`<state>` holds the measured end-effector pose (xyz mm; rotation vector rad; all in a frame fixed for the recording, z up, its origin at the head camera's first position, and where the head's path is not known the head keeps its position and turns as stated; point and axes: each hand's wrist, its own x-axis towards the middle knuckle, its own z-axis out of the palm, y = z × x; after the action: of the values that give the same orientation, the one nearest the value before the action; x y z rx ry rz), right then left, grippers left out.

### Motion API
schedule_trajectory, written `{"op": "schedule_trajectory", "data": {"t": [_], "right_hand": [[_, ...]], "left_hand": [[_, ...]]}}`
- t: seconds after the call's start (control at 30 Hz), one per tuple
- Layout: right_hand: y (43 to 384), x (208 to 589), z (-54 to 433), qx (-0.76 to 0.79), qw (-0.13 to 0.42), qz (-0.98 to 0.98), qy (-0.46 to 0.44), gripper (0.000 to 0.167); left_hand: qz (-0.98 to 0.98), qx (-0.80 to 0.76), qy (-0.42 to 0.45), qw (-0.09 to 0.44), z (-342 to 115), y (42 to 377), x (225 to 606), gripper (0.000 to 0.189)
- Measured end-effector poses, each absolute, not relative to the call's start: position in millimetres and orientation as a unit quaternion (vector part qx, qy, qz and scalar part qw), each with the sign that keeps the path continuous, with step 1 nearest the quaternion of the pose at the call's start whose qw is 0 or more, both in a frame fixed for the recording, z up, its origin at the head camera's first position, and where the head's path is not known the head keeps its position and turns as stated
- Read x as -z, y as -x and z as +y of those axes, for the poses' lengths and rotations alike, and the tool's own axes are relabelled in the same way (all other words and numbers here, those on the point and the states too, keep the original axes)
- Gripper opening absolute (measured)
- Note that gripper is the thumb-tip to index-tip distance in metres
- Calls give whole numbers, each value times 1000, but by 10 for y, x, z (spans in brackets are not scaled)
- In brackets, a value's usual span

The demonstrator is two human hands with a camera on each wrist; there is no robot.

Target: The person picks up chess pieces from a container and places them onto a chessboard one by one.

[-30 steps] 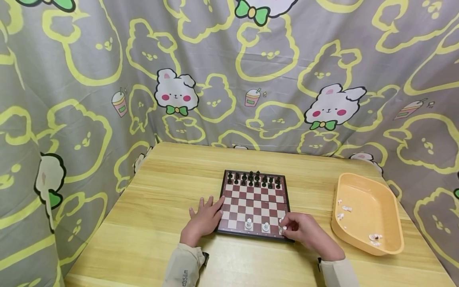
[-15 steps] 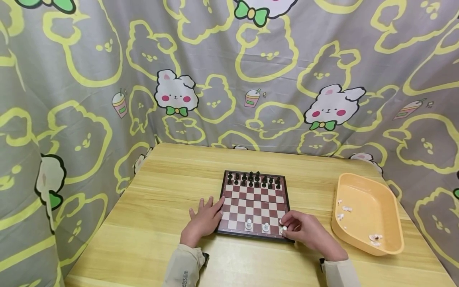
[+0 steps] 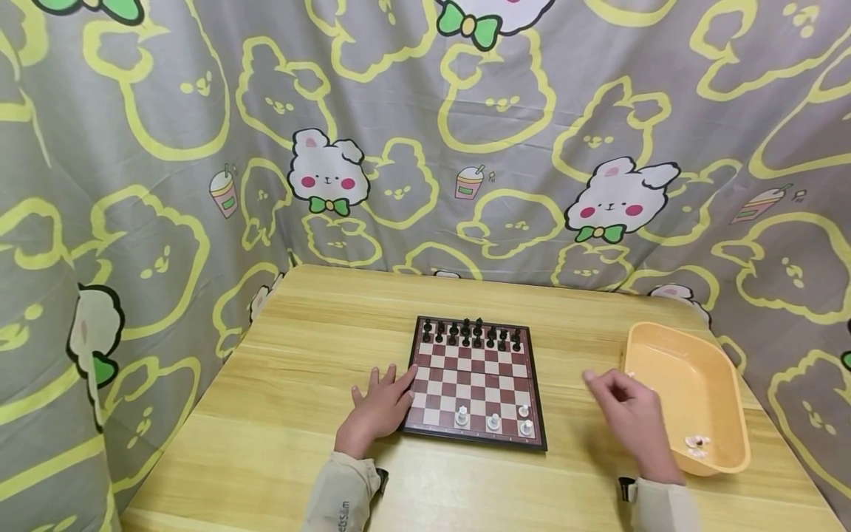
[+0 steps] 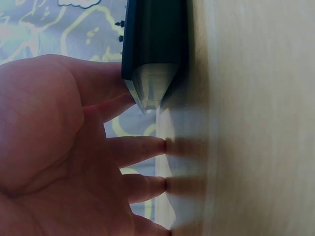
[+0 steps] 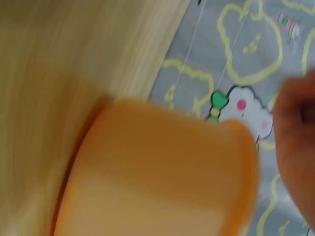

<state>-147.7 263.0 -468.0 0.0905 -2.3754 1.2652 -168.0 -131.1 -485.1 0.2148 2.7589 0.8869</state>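
A magnetic-looking chessboard [image 3: 475,441] lies on the table with black chessmen [image 3: 466,332] lined up along its far side. Several white chessmen [image 3: 493,422] stand near its front edge, two of them close to the right corner. My left hand [image 3: 382,408] rests at the board's left edge, fingers spread; in the left wrist view its thumb and forefinger are at the dark board side [image 4: 152,39] and other fingertips meet the table. My right hand [image 3: 631,414] is in the air between board and tray, fingers loosely bent, nothing visible in them.
A yellow-orange plastic tray [image 3: 738,421] stands to the right, partly behind the right hand, with loose white chessmen [image 3: 696,442] inside. Its wall [image 5: 162,147] fills much of the right wrist view. A patterned curtain [image 3: 399,111] hangs behind the wooden table [image 3: 319,325].
My right hand has let go of the white piece at the board's front right corner and moved right to the tray's near-left side. The left hand has stayed put.
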Motion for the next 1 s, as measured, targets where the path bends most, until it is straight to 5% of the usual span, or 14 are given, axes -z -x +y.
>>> {"op": "schedule_trajectory", "data": {"t": [0.1, 0.2, 0.53, 1.0], "right_hand": [[1502, 4691, 2773, -446, 335, -829, 32, 30], [1504, 4702, 2923, -404, 360, -833, 111, 27], [1479, 4717, 3282, -329, 104, -925, 159, 51], [1514, 4740, 3432, -231, -100, -960, 126, 75]], "left_hand": [[943, -304, -73, 117, -1310, 1679, 4851, 50], [943, -304, -73, 116, -1309, 1681, 4853, 50], [945, -297, -74, 116, -1295, 1688, 4842, 50], [945, -295, -72, 119, -1295, 1683, 4840, 50]]}}
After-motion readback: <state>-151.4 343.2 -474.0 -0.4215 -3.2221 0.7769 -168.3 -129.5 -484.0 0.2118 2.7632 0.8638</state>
